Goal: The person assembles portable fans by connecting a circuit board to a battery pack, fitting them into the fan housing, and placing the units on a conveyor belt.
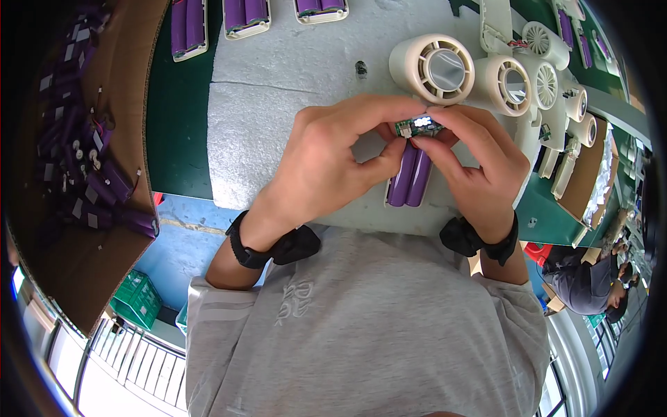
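Note:
Between my two hands, above the white foam board (264,139), is a small green circuit board (405,129) with a bright white patch on its face. My left hand (333,149) pinches its left end between thumb and fingers. The fingers of my right hand (486,149) close on its right end. Just below my fingertips, a pair of purple battery cells (410,182) lies side by side in a pale casing. Whether the board is joined to that casing is hidden by my fingers. Beyond my hands stands a cream round fan housing (410,66).
A cardboard box (118,139) at the left holds many purple battery packs (97,187). Battery casings (246,15) line the far edge. More fan parts (545,83) crowd the right, near another cardboard box (587,174). A person (583,278) sits at the far right. A green crate (137,299) stands at lower left.

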Motion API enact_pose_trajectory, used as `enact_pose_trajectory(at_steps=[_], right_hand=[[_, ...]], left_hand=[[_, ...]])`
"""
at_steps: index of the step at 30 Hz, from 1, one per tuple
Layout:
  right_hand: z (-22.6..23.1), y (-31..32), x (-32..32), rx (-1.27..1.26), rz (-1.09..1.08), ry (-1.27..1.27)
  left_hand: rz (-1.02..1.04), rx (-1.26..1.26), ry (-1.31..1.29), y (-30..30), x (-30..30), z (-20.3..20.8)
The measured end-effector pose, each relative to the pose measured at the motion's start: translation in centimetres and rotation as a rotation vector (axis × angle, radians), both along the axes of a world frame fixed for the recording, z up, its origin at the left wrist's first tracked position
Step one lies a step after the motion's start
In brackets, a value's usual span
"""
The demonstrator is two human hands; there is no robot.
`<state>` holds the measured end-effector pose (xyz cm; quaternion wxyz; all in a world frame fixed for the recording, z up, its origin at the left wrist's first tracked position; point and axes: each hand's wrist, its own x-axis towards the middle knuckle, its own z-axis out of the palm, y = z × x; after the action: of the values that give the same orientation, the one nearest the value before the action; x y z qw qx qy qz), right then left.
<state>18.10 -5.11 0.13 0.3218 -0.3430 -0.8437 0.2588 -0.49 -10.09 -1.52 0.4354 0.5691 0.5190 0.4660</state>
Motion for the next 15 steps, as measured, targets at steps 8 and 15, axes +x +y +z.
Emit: enact_pose_trajectory(at_steps=[8, 15], right_hand=[[0.11, -0.02, -0.11, -0.095, -0.027, 0.04], [0.09, 0.37, 0.23, -0.096, 0.004, 0.004]], left_hand=[[0.009, 0.1, -0.073, 0.37, -0.32, -1.08], [-0.012, 0.15, 0.05, 0.38, -0.67, -0.88]])
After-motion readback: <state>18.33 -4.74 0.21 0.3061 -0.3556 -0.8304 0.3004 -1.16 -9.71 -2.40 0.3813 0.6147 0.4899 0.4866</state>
